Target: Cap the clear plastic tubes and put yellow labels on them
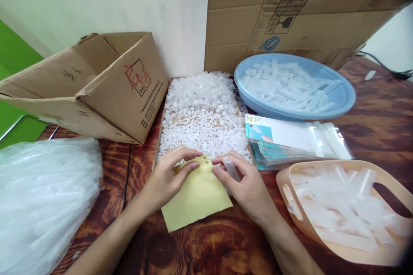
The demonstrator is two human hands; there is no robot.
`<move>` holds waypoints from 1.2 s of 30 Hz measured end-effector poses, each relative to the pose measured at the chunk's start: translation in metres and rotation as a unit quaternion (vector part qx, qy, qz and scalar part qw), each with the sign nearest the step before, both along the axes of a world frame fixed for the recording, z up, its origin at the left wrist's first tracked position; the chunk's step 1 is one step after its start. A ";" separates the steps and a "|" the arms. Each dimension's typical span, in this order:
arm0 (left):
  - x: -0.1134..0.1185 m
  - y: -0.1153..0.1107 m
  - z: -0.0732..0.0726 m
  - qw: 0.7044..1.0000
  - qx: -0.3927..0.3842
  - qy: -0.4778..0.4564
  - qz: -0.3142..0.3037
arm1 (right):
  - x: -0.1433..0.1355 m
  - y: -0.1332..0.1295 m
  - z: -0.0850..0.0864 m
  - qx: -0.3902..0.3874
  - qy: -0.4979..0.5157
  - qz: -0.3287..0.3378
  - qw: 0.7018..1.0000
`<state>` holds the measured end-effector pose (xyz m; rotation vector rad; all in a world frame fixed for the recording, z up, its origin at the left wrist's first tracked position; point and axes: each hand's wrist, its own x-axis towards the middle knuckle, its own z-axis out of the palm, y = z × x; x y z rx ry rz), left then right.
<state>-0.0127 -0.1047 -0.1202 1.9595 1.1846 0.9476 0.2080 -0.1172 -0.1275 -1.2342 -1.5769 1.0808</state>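
A yellow paper sheet (196, 197) with a few small dark dots near its top corner is held up between my hands, tilted over the table. My left hand (172, 172) pinches its upper left edge between thumb and fingers. My right hand (243, 180) pinches the upper right edge, and a translucent white plastic tube (231, 168) is tucked in the same hand behind the thumb. Just beyond my fingers lies a shallow cardboard tray (158, 148) spread with many small clear and white plastic pieces (203, 124).
At the left stand an open cardboard box (129, 94) and a stuffed clear plastic bag (48, 197). To the right are a blue basin (350, 99) of translucent pieces, a stack of printed packets (290, 137) and a peach basket (284, 180) of tubes. A large carton (238, 30) stands behind.
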 end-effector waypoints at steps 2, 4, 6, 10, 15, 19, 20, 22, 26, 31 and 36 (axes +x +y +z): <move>0.001 -0.002 0.001 0.999 0.030 0.008 -0.007 | -0.003 -0.002 0.000 -0.016 -0.002 0.023 1.000; 0.002 -0.003 -0.001 0.993 0.105 0.041 0.011 | -0.006 -0.004 0.000 -0.038 0.020 0.032 0.999; 0.004 -0.005 -0.003 0.973 0.202 0.096 0.052 | -0.009 -0.006 -0.001 -0.057 0.048 0.038 0.996; 0.008 -0.008 -0.007 0.951 0.270 0.137 0.069 | -0.010 -0.008 -0.002 -0.051 0.060 0.048 0.996; 0.014 -0.011 -0.009 0.977 0.207 0.035 0.037 | -0.011 -0.009 -0.005 -0.007 0.027 0.050 0.998; 0.017 -0.012 -0.005 0.991 0.126 -0.021 0.036 | -0.012 -0.010 -0.006 0.029 0.003 0.049 0.998; 0.018 -0.012 -0.005 0.993 0.110 -0.027 0.037 | -0.012 -0.010 -0.006 0.038 0.002 0.049 0.998; 0.018 -0.012 -0.004 0.994 0.095 -0.032 0.039 | -0.012 -0.010 -0.006 0.052 0.004 0.049 0.997; 0.018 -0.013 -0.006 0.993 0.111 -0.031 0.034 | -0.011 -0.010 -0.005 0.070 0.006 0.045 0.997; 0.018 -0.013 -0.005 0.994 0.106 -0.020 0.020 | -0.010 -0.010 -0.005 0.078 0.003 0.048 0.996; 0.017 -0.011 -0.005 0.997 0.076 -0.027 0.000 | -0.009 -0.009 -0.006 0.084 -0.008 0.043 0.995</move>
